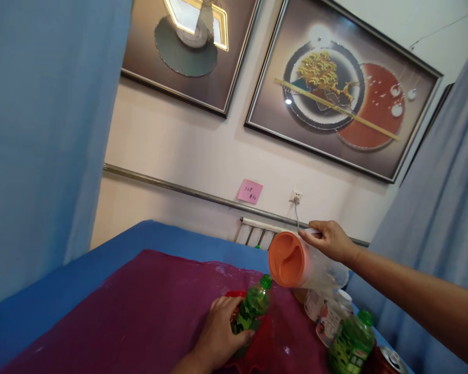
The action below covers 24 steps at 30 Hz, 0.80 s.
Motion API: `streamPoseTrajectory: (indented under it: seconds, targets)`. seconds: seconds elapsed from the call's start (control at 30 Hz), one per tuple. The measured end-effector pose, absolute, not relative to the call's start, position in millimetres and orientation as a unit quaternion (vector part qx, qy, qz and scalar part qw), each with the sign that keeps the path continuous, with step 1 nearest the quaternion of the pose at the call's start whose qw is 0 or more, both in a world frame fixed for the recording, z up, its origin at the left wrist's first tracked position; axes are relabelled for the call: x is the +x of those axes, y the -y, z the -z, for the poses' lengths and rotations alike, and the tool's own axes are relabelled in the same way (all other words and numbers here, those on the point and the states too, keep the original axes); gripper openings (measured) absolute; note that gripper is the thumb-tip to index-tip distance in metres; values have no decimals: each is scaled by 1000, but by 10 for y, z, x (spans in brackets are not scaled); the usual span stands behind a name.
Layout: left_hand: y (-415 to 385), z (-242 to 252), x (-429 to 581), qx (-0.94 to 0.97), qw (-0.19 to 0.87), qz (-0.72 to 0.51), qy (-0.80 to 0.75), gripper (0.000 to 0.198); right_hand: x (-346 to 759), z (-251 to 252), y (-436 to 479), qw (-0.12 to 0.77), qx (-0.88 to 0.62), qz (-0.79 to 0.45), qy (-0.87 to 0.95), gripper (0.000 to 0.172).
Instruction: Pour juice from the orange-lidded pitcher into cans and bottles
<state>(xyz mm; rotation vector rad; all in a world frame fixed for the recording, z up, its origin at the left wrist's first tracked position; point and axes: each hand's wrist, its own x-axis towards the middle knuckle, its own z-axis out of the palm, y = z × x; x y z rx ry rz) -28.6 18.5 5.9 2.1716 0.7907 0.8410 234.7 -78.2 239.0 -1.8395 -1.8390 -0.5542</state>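
Observation:
A green plastic bottle (254, 306) stands slightly tilted on the dark red sheet (148, 306), with my left hand (222, 327) wrapped round its side. Its green top (265, 281) points up towards the jug; I cannot tell whether a cap is on. My right hand (331, 240) grips the handle of a clear plastic jug (323, 272). The jug is tipped almost on its side, its orange lid (286, 259) facing left, just above and to the right of the bottle's top. No stream of liquid can be made out. Something bright red (263, 343) lies beside the bottle's base.
On the right stand a white-capped bottle (333, 317), another green bottle (351, 343) and a drink can (390, 361). The sheet covers a blue surface (140, 236) against the wall. Blue curtains (42, 130) hang on both sides. A metal rail (179, 188) and a plugged socket (295, 197) are behind.

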Motion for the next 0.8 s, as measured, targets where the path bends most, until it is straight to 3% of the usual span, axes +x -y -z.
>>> streamPoseTrajectory:
  seconds: [0.8]
  targets:
    - [-170,-72,-289,831,339,-318,-307,58,2358,-2385,786,237,-676,200,668,56]
